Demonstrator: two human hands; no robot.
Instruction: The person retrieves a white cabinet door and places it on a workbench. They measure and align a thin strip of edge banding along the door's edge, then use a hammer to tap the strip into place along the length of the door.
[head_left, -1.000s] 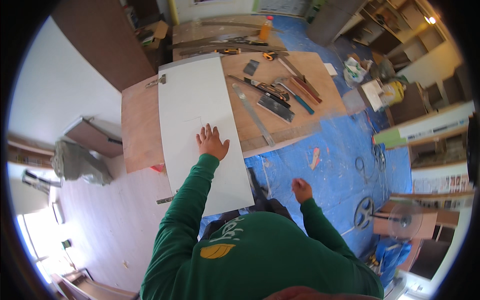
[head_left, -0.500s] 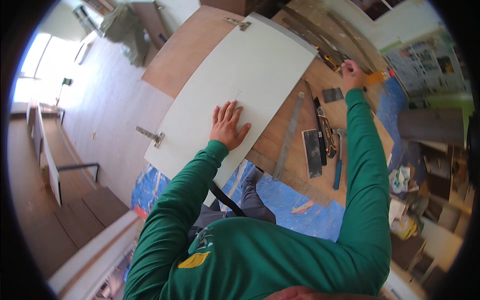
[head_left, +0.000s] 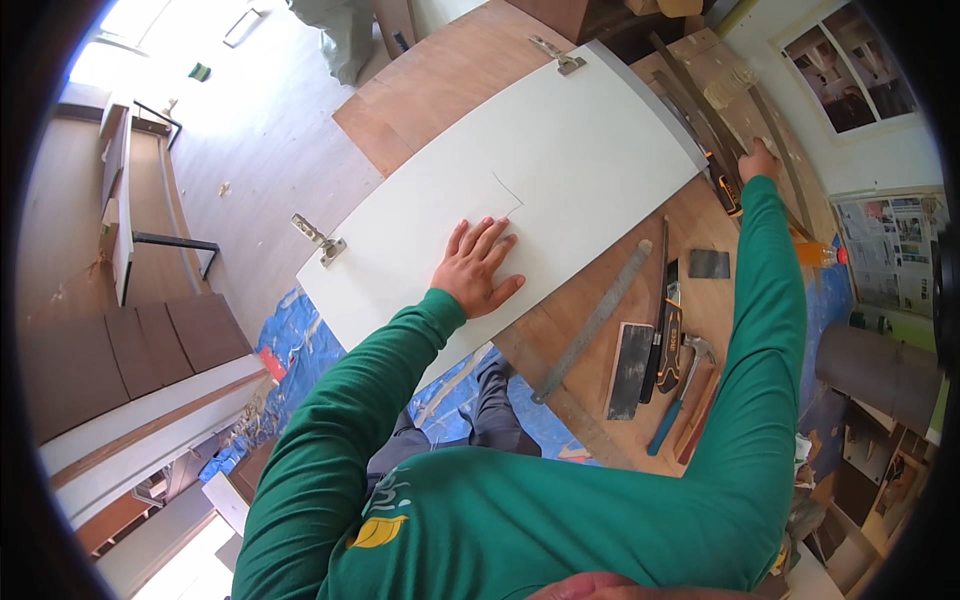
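My left hand point(head_left: 478, 268) lies flat on a white door panel point(head_left: 400, 200), fingers spread, just below a thin angled line point(head_left: 516, 194) drawn on it. Two metal hinges, a far one point(head_left: 558, 56) and a near one point(head_left: 320, 242), are fixed along the panel's left edge. At far right my right hand point(head_left: 760, 163) is closed among long wood strips point(head_left: 705, 120); whatever its fingers hold is hidden. Beside that hand, by the panel's corner, rests a yellow-and-black handled tool point(head_left: 724, 188).
On the plywood point(head_left: 570, 405) right of the panel lie a metal ruler point(head_left: 598, 318), a black rectangular block point(head_left: 630, 370), an orange-and-black cutter point(head_left: 671, 345), a hammer point(head_left: 676, 405) and a dark square piece point(head_left: 709, 264). An orange bottle point(head_left: 815, 253) lies beyond my right forearm. Blue sheeting point(head_left: 310, 335) covers the floor.
My right hand has reached farther out among the wood strips. My left hand stays flat on the panel. The whole view has shifted and turned.
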